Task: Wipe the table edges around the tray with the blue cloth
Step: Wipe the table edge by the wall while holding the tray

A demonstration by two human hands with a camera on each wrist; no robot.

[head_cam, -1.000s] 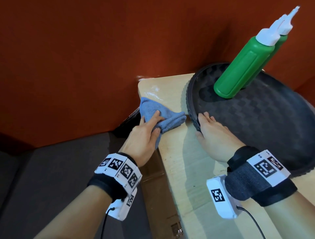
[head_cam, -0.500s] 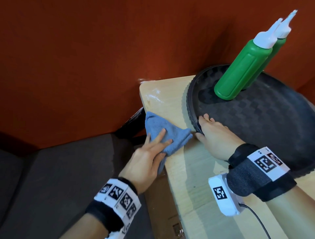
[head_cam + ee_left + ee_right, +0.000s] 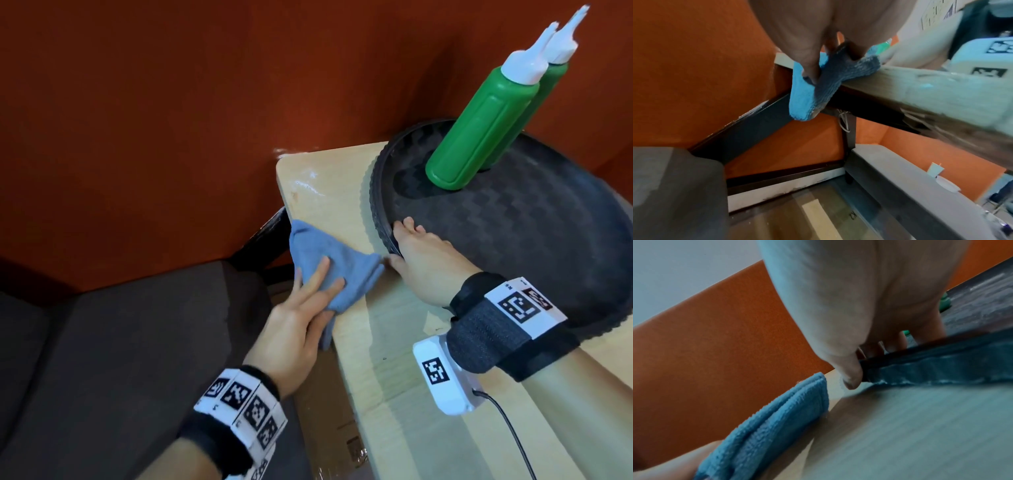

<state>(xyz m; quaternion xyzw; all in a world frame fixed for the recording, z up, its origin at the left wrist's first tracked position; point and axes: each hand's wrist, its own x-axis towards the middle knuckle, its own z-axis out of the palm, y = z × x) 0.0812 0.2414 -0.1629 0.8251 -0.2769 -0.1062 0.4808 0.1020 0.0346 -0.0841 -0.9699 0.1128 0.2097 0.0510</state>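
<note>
While the person's left hand [image 3: 298, 329] lies on the blue cloth [image 3: 329, 267], its fingers are stretched flat over the top of the fabric and the thumb curls under it at the side of the surface [image 3: 387, 370], so this grip is closed on the cloth. The cloth is folded and draped over the left edge of the light wooden surface, near the far left corner; one part rests on top and one part hangs down beside the edge, as the left wrist view shows [image 3: 809, 91]. To the left of the surface there is a grey cushioned seat [image 3: 113, 342], and behind everything stands an orange-red wall [image 3: 171, 102]. Just right of the cloth, almost touching its corner, the right hand [image 3: 428, 267] holds the near left rim of the round black tray [image 3: 513, 240]. Its fingers reach over the rim into the tray and the thumb presses at the outer side of the rim, which the right wrist view confirms [image 3: 851, 374], so this grip is closed on the tray. On the far part of the tray stand two green bottles [image 3: 479, 126] with white nozzle caps, one directly behind the other, both upright.
</note>
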